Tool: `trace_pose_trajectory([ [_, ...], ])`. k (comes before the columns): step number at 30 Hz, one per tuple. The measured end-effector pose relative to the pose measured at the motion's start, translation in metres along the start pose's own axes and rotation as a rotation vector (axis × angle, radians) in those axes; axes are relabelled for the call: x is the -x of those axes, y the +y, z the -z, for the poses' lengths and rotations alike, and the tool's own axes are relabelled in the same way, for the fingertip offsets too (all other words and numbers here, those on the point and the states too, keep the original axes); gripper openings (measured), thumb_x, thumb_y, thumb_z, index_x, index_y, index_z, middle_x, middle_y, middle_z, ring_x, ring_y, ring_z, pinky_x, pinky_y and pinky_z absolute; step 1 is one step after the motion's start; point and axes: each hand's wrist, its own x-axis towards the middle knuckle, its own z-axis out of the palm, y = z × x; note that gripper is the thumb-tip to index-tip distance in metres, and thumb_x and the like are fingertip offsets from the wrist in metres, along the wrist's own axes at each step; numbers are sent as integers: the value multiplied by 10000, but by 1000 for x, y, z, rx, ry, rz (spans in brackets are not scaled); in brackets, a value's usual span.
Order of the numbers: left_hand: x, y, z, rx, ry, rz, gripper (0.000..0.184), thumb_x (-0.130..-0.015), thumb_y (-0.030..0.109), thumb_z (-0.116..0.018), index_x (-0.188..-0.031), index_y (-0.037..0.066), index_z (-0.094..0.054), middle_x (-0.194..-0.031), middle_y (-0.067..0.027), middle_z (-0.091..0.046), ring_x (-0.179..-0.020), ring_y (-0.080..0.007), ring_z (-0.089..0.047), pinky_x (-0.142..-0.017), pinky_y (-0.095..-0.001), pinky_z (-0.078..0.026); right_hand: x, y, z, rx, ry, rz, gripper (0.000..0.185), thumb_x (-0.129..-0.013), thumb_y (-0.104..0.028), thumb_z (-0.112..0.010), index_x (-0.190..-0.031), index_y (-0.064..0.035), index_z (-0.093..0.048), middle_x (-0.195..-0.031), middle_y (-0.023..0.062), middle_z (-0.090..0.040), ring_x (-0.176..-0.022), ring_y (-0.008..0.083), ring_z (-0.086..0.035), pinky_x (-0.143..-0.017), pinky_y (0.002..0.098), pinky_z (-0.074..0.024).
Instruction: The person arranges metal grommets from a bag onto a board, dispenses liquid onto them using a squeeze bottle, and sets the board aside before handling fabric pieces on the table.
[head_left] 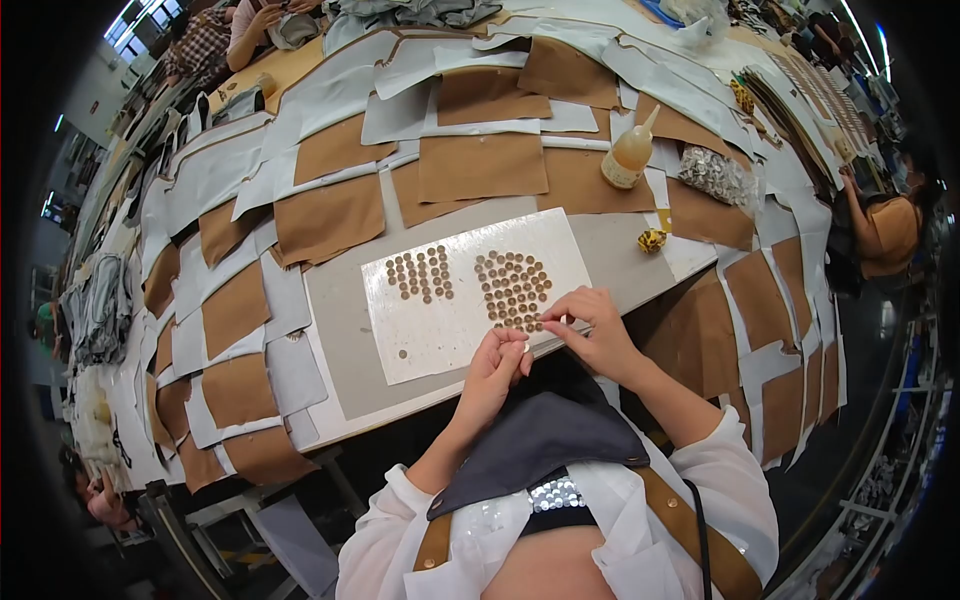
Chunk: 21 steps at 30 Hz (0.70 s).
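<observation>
My left hand point(493, 368) is closed at the near edge of a white board point(440, 340). A small pale piece shows at its fingertips, too small to name. My right hand point(600, 332) hovers at the board's right near corner, thumb and forefinger pinched together; whatever is between them is hidden. Beside its fingertips lies a dense group of small round brown-gold discs point(512, 282), like buttons or snap caps. Another group of discs point(420, 272) stands in short rows at the board's far left. One lone disc point(403, 354) rests near the left edge.
Grey sheet point(350, 385) lies under the board. Behind stand a spouted bottle point(627, 162) of amber liquid, a clear bag of silvery pieces point(712, 172) and a yellow-black lump point(651, 240). Overlapping brown panels point(483, 165) on white pieces surround them. A person point(885, 225) is at right.
</observation>
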Motion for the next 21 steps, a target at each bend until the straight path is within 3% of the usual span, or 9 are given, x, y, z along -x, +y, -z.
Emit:
trace_pose_trajectory([
  [4, -8, -10, -11, -62, 35, -116, 189, -1043, 152, -455, -1203, 76, -389, -766, 5, -517, -613, -16, -368, -541, -165, -280, 14, -6, -14, -153, -29, -68, 139, -822, -173, -740, -922, -83, -707, -832, 17, -665, -772, 154, -556, -835, 311, -377],
  [7, -13, -14, -18, -116, 14, -180, 194, -1050, 143, -429, -1217, 64, -370, -772, 0, -509, -678, -30, -412, -596, -164, -321, 17, 0, -16, -361, 0, -278, 144, -833, -151, -737, -940, -61, -700, -814, 14, -655, -728, 107, -546, -747, 275, -418],
  [10, -15, -17, -19, -328, -2, -200, 177, -1047, 115, -409, -1200, 35, -376, -747, -9, -526, -691, -64, -451, -656, -209, -386, 22, 7, -9, -537, -78, -431, 137, -846, -125, -729, -946, -40, -688, -780, -11, -633, -689, 52, -524, -646, 225, -423],
  [13, -15, -23, -25, -352, -63, -173, 176, -1044, 111, -408, -1196, 27, -382, -733, -10, -521, -678, -72, -460, -657, -218, -393, 26, 23, 4, -610, -147, -440, 128, -855, -113, -721, -949, -36, -682, -756, -39, -608, -668, 16, -504, -611, 193, -401],
  [17, -12, -25, -25, -346, -163, -41, 152, -1040, 134, -437, -1095, 7, -500, -735, 1, -522, -672, -61, -473, -656, -214, -399, 12, 35, 13, -332, 139, -401, 95, -838, -74, -716, -912, -19, -695, -744, -45, -588, -675, 37, -462, -622, 206, -399],
  [21, -3, -32, -22, -336, -268, 111, 201, -1046, 173, -441, -1062, 8, -554, -750, 12, -512, -683, -47, -457, -643, -201, -384, -2, 43, 2, -225, 180, -332, 110, -843, -54, -704, -936, 3, -693, -789, 15, -615, -679, 78, -495, -628, 232, -420],
])
